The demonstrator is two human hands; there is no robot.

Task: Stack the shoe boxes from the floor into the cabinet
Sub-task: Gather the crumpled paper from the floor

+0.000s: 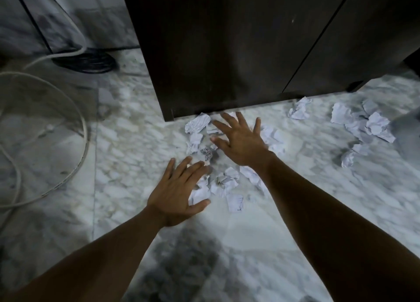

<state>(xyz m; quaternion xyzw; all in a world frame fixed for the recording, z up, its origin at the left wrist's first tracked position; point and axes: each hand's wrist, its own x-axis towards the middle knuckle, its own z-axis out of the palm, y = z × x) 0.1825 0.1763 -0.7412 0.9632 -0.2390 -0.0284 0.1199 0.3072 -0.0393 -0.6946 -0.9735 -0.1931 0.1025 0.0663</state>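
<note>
head camera looks down, close to floor (136, 147) before cabinet (227, 52).

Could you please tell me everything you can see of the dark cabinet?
The cabinet is dark brown, wood-look, with flat fronts split by one thin seam, no interior showing. It stands on the marble floor; crumpled paper scraps lie against its base. The right hand spreads open just before it.

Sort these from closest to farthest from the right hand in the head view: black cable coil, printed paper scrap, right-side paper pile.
1. printed paper scrap, just left of the right hand.
2. right-side paper pile, off to the right.
3. black cable coil, far left.
</note>
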